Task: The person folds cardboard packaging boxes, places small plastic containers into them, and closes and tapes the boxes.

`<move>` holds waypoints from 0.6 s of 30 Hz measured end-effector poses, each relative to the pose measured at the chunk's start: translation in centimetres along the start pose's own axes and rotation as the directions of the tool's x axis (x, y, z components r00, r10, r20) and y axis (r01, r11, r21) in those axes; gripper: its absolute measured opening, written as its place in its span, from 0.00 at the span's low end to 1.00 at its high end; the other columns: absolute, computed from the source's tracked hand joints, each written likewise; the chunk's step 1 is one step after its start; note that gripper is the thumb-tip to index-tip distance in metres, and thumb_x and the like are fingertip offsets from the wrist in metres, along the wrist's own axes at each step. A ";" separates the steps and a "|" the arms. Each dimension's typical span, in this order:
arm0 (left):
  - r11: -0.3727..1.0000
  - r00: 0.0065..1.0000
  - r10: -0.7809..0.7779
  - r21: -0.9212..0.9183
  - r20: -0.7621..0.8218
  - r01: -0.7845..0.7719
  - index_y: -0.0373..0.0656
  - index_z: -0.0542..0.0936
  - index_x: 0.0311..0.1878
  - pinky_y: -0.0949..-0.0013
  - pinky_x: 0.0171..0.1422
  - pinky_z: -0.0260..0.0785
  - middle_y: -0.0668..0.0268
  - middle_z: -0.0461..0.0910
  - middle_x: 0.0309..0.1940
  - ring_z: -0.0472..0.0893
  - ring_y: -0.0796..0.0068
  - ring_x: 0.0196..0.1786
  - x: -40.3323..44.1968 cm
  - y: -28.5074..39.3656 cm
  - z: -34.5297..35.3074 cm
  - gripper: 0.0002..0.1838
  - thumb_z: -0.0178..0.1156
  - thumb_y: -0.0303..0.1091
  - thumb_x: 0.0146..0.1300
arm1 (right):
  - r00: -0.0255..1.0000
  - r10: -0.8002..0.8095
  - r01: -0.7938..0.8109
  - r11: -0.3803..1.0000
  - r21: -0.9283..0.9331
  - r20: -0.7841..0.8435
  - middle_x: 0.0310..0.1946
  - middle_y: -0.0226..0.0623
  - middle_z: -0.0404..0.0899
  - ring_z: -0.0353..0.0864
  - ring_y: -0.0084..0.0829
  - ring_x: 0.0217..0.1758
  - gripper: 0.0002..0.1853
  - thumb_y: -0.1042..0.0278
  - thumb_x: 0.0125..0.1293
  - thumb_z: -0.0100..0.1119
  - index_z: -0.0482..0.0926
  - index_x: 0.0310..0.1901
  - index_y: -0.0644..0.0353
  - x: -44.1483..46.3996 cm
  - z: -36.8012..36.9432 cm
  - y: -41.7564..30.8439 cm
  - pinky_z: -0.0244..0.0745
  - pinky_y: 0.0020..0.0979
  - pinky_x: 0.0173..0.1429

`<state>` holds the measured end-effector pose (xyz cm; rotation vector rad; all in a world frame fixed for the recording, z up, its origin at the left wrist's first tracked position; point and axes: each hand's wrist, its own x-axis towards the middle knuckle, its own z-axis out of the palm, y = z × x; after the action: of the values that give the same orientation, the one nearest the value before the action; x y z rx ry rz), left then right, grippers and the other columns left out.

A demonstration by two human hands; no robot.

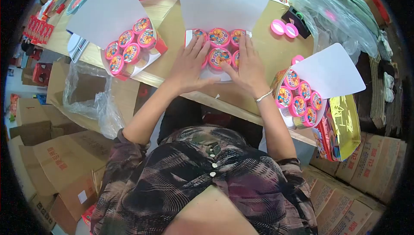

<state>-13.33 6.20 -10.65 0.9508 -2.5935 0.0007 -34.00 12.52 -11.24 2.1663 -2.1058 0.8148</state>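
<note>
In front of me an open cardboard box [224, 2] with a white raised lid holds two rows of round tubs [219, 37] with pink-rimmed picture lids. My left hand [189, 64] lies flat with fingers stretched over the tubs on the box's left side. Over the right side lies my right hand [249, 66], its fingers extended forward and its thumb reaching to a front-row tub [220, 57]. Neither hand is closed around anything. The palms and fingers partly hide the outer tubs.
Similar open boxes of tubs stand at left [131, 51] and right [299, 101]. Loose pink lids [284, 28] lie near a black tape dispenser [296, 21]. Clear plastic bags [340, 15] cover the far right. A yellow-lined box [345, 123] and cartons [366, 161] are beside the table.
</note>
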 end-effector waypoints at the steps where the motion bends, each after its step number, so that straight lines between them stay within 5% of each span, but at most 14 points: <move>1: 0.952 0.996 -0.086 -0.293 0.019 0.088 0.39 0.61 0.72 0.61 0.73 0.55 0.58 0.56 0.74 0.62 0.59 0.72 0.1 -0.5 0.0 0.34 0.51 0.47 0.68 | 1.000 0.010 -0.010 0.999 0.046 -0.004 0.72 0.55 0.55 0.54 0.51 0.75 0.43 0.48 0.64 0.56 0.55 0.71 0.71 -0.1 0.0 0.1 0.57 0.39 0.72; 2: 0.815 0.985 -0.161 -0.555 0.055 0.165 0.40 0.62 0.72 0.62 0.73 0.56 0.58 0.58 0.74 0.63 0.60 0.71 0.4 -1.2 0.0 0.33 0.51 0.47 0.68 | 1.000 0.017 -0.016 0.996 0.091 -0.012 0.71 0.57 0.56 0.55 0.52 0.75 0.43 0.46 0.64 0.55 0.55 0.70 0.72 0.0 0.0 0.3 0.57 0.40 0.72; 4: 0.334 0.948 -0.261 -0.904 0.182 0.266 0.41 0.64 0.71 0.64 0.71 0.58 0.60 0.60 0.73 0.66 0.62 0.70 0.6 -2.5 0.1 0.30 0.49 0.46 0.70 | 0.999 0.027 -0.022 0.982 0.188 -0.022 0.70 0.60 0.57 0.57 0.56 0.73 0.43 0.44 0.65 0.53 0.57 0.69 0.73 0.4 0.1 0.6 0.58 0.43 0.71; 6: 0.508 0.953 -0.294 -0.833 0.074 0.221 0.40 0.68 0.66 0.62 0.68 0.62 0.60 0.69 0.65 0.70 0.62 0.64 0.7 -2.8 0.6 0.25 0.48 0.37 0.67 | 0.997 0.069 -0.079 0.930 0.358 0.040 0.68 0.56 0.63 0.63 0.50 0.70 0.38 0.49 0.65 0.55 0.61 0.68 0.70 0.5 -0.2 3.1 0.62 0.42 0.68; 8: 0.600 0.957 -0.283 -0.790 -0.063 0.126 0.38 0.69 0.63 0.61 0.64 0.64 0.60 0.75 0.59 0.74 0.61 0.58 1.6 -3.1 1.8 0.23 0.46 0.28 0.63 | 0.992 0.105 -0.079 0.945 0.317 -0.065 0.50 0.38 0.81 0.80 0.36 0.49 0.25 0.63 0.65 0.56 0.70 0.63 0.62 0.9 2.5 8.5 0.73 0.33 0.56; 9: 0.631 0.956 -0.258 -0.774 -0.138 0.059 0.37 0.69 0.62 0.60 0.63 0.65 0.59 0.75 0.58 0.75 0.60 0.55 2.2 -4.0 3.3 0.24 0.46 0.24 0.60 | 0.945 0.328 -0.306 0.871 0.384 0.008 0.47 0.36 0.82 0.81 0.36 0.45 0.22 0.67 0.66 0.53 0.72 0.62 0.61 1.8 1.0 6.4 0.74 0.32 0.53; 11: 0.756 0.970 -0.206 -0.650 -0.126 0.076 0.33 0.59 0.69 0.54 0.68 0.59 0.46 0.64 0.65 0.68 0.49 0.62 2.2 -4.1 2.8 0.32 0.49 0.23 0.59 | 0.965 0.192 -0.106 0.907 0.408 -0.176 0.54 0.40 0.78 0.75 0.36 0.56 0.19 0.65 0.71 0.48 0.73 0.61 0.61 1.9 2.9 5.0 0.69 0.32 0.61; 13: 0.892 0.904 -0.215 -0.451 -0.369 0.028 0.33 0.57 0.70 0.52 0.65 0.61 0.42 0.65 0.63 0.68 0.43 0.61 1.8 -2.7 2.8 0.36 0.49 0.23 0.54 | 0.938 0.347 -0.272 0.737 0.619 0.000 0.59 0.41 0.74 0.71 0.36 0.60 0.20 0.64 0.73 0.44 0.73 0.61 0.62 2.3 2.2 3.8 0.65 0.33 0.65; 14: 0.848 0.904 -0.309 -0.516 -0.294 0.123 0.32 0.58 0.70 0.53 0.71 0.56 0.43 0.62 0.66 0.63 0.44 0.67 1.8 -2.4 3.4 0.36 0.50 0.23 0.54 | 0.934 0.354 -0.273 0.644 0.715 0.039 0.64 0.42 0.70 0.70 0.38 0.63 0.22 0.64 0.73 0.44 0.69 0.65 0.62 2.4 2.0 3.5 0.62 0.35 0.68; 18: 0.824 0.915 -0.283 -0.561 -0.286 0.080 0.32 0.55 0.72 0.52 0.74 0.50 0.44 0.54 0.71 0.54 0.45 0.74 1.1 -2.5 4.3 0.35 0.51 0.30 0.62 | 0.957 0.286 -0.216 0.803 0.556 -0.041 0.70 0.50 0.61 0.66 0.45 0.68 0.28 0.61 0.73 0.44 0.60 0.69 0.67 1.6 1.8 3.3 0.60 0.37 0.71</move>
<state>-14.07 3.03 -14.53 0.8780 -1.9826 -0.5343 -36.47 10.11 -13.36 1.9742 -2.3398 1.7220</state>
